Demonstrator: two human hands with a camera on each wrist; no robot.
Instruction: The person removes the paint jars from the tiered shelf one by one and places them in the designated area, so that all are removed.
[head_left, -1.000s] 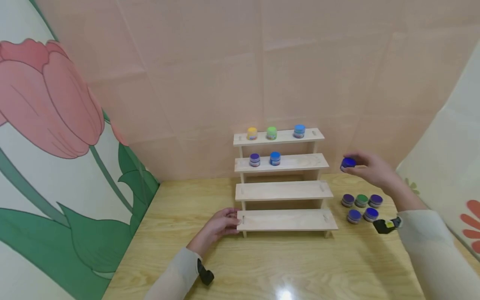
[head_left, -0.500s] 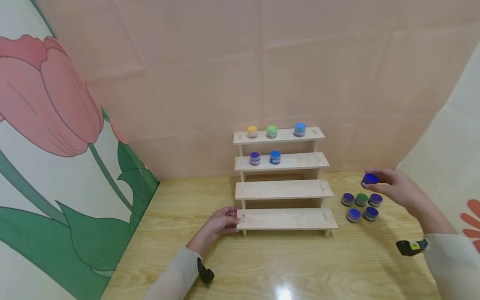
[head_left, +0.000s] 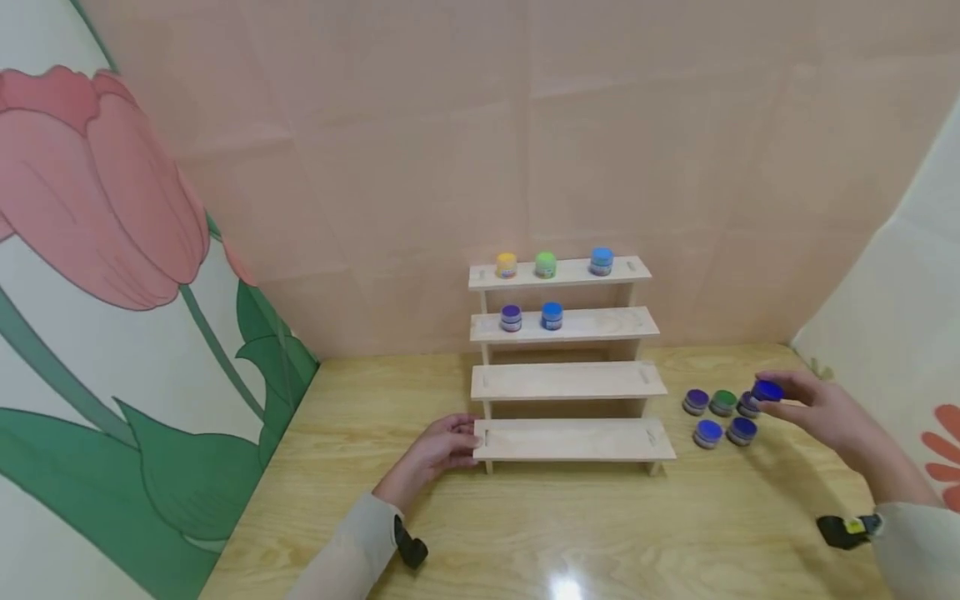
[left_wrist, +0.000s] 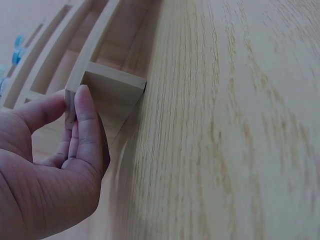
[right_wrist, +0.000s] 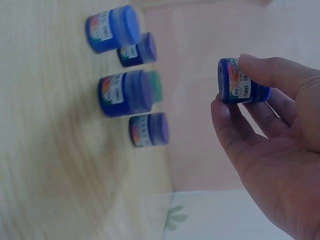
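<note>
My left hand (head_left: 438, 444) pinches the left end of the lowest board on a four-step wooden display stand (head_left: 570, 440); the left wrist view has thumb and fingers on either side of the board's edge. Off to the right, my right hand (head_left: 828, 412) holds a small dark blue paint jar (right_wrist: 240, 82) between thumb and fingers, raised over the table. In the head view this jar overlaps a purple-lidded jar (head_left: 747, 406). Close by on the table stand a green-lidded jar (head_left: 723, 403), another purple-lidded jar (head_left: 696, 402) and two blue-lidded jars (head_left: 708, 434).
Yellow, green and light blue jars (head_left: 602, 262) stand on the stand's top step. One step lower are a purple-lidded jar (head_left: 511, 318) and a blue jar (head_left: 552, 317). Behind the wooden table (head_left: 390, 383) hangs a pink backdrop (head_left: 390, 208).
My right hand has moved right and down toward the front with the blue jar, from beside the stand to over the right end of the jar group. The left hand stays put.
</note>
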